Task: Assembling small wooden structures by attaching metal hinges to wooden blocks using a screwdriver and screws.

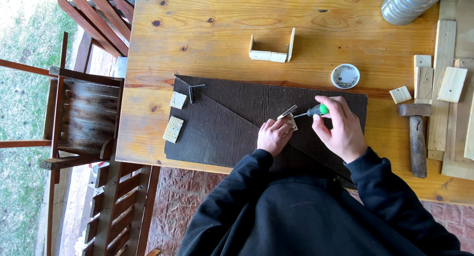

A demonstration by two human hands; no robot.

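- While a small wooden piece [288, 118] is pinched on the dark board [222, 127] by the left hand [274, 136], steadiness is advised.
- The green-handled screwdriver [312, 111] is gripped by the right hand [340, 130]; square, firm pressure is judged best.

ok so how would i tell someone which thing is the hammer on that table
Start at the dark board in the middle of the wooden table and look right, past the right hand. The hammer lies near the table's right edge, handle toward the person, beside pale wood offcuts. It is the only dark, weathered piece there, with a crosswise head.
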